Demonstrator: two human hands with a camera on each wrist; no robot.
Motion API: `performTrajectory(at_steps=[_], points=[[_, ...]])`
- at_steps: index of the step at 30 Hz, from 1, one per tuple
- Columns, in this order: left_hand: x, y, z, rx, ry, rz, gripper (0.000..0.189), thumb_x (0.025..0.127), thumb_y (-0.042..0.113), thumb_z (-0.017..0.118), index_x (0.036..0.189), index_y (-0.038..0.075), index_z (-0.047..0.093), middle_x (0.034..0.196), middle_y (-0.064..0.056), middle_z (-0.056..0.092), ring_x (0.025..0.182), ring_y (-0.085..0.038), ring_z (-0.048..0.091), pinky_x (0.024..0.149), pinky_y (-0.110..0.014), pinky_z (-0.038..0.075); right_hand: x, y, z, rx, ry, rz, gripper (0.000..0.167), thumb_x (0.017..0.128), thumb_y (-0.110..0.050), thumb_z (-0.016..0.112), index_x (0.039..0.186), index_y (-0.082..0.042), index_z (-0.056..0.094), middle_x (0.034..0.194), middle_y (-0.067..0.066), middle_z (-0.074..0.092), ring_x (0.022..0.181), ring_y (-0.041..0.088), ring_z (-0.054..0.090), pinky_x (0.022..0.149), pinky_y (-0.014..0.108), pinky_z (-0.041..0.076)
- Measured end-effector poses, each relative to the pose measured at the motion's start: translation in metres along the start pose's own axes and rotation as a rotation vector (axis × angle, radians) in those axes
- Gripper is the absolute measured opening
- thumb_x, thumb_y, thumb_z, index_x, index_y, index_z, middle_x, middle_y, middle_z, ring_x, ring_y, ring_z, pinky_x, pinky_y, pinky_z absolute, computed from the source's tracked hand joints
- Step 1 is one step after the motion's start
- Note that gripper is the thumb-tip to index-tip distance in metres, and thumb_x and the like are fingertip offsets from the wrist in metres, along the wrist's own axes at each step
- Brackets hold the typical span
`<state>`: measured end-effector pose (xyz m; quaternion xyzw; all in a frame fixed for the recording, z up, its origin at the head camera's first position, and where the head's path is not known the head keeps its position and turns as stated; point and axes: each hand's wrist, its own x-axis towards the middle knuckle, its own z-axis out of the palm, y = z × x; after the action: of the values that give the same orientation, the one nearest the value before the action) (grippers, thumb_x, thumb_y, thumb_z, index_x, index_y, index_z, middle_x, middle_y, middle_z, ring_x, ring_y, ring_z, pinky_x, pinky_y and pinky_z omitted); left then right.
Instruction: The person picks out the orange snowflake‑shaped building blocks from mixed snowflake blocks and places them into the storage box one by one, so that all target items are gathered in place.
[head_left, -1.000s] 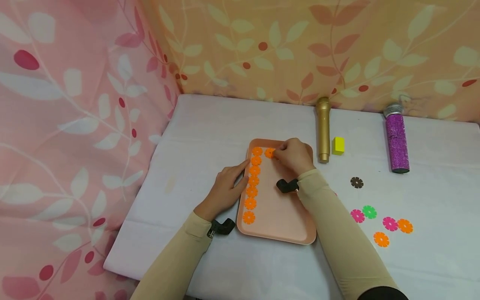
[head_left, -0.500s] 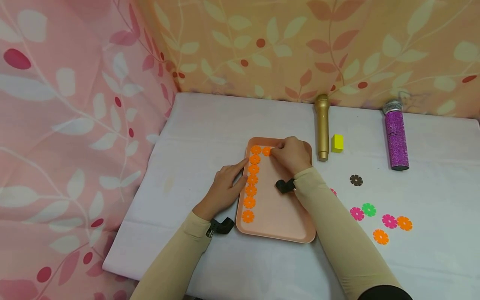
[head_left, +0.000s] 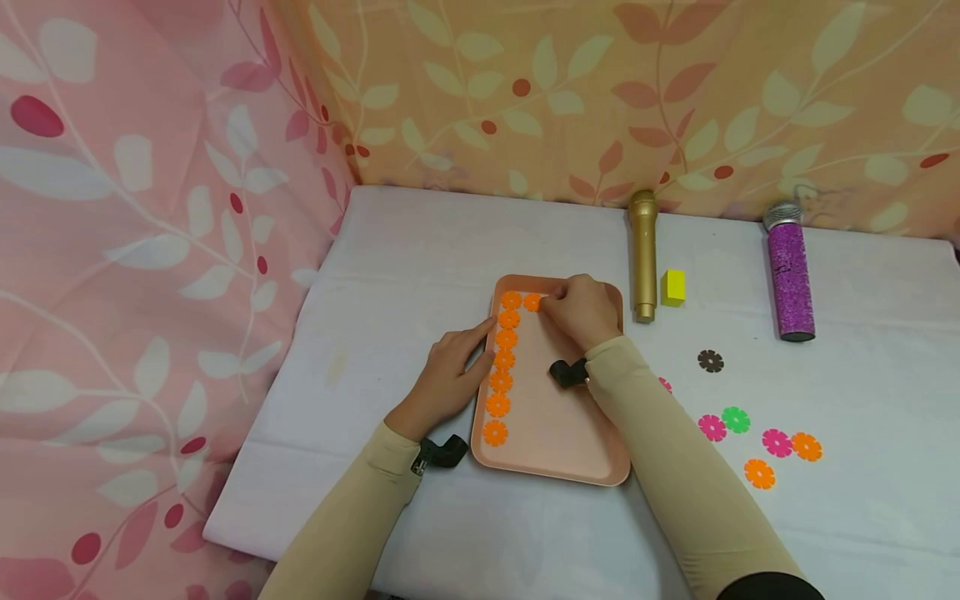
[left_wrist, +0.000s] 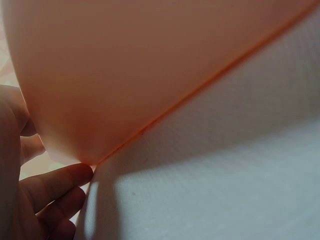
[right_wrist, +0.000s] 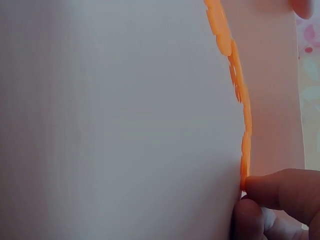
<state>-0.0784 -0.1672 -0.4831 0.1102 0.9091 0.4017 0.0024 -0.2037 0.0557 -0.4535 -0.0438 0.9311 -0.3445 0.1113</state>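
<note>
A peach tray [head_left: 562,450] lies on the table, a column of several orange flower-shaped discs [head_left: 500,381] along its left side. Near the tray's far edge, my right hand [head_left: 583,312] pinches another orange flower-shaped disc [head_left: 532,302] beside the top of that column. In the right wrist view its fingertips [right_wrist: 262,190] are at the end of an orange line of discs seen edge-on. My left hand [head_left: 448,379] rests against the tray's left rim with its fingers extended. The left wrist view shows fingertips [left_wrist: 82,174] touching the tray's wall [left_wrist: 115,90] from outside.
Loose flower discs lie right of the tray: brown [head_left: 710,361], green [head_left: 736,420], pink [head_left: 777,443] and orange [head_left: 760,474]. Further back are a gold microphone [head_left: 643,258], a yellow block [head_left: 673,288] and a purple microphone [head_left: 792,279]. Patterned cloth [head_left: 480,100] hangs behind.
My right hand has shifted slightly left, bringing the pinched orange disc nearer the top disc of the column. My left hand stays at the tray's rim.
</note>
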Motion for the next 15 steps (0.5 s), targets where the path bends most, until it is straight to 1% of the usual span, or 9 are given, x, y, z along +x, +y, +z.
performTrajectory(at_steps=[4, 10, 15], points=[[-0.0004, 0.0010, -0.0014, 0.000, 0.003, 0.007, 0.055, 0.110, 0.035, 0.049, 0.162, 0.018, 0.044, 0.156, -0.007, 0.055, 0.137, -0.032, 0.049, 0.111, -0.056, 0.034, 0.0008, 0.0003, 0.0008, -0.003, 0.010, -0.007, 0.030, 0.086, -0.023, 0.065, 0.059, -0.015, 0.056, 0.055, -0.005, 0.041, 0.058, 0.019, 0.046, 0.052, 0.030, 0.027], [-0.0006, 0.0012, -0.0015, 0.004, -0.005, -0.006, 0.055, 0.110, 0.037, 0.048, 0.163, 0.020, 0.043, 0.157, -0.006, 0.054, 0.138, -0.031, 0.048, 0.112, -0.055, 0.033, 0.0002, 0.0022, 0.0005, 0.038, 0.014, -0.028, 0.034, 0.088, -0.023, 0.063, 0.056, -0.015, 0.054, 0.053, -0.004, 0.038, 0.053, 0.019, 0.043, 0.051, 0.030, 0.026], [-0.0004, 0.0009, -0.0008, -0.009, -0.005, -0.008, 0.055, 0.110, 0.035, 0.049, 0.163, 0.019, 0.043, 0.157, -0.007, 0.054, 0.138, -0.031, 0.049, 0.114, -0.056, 0.032, -0.0008, 0.0025, -0.0036, 0.070, -0.035, -0.018, 0.038, 0.091, -0.026, 0.061, 0.057, -0.013, 0.052, 0.053, -0.003, 0.039, 0.051, 0.017, 0.041, 0.052, 0.029, 0.029]])
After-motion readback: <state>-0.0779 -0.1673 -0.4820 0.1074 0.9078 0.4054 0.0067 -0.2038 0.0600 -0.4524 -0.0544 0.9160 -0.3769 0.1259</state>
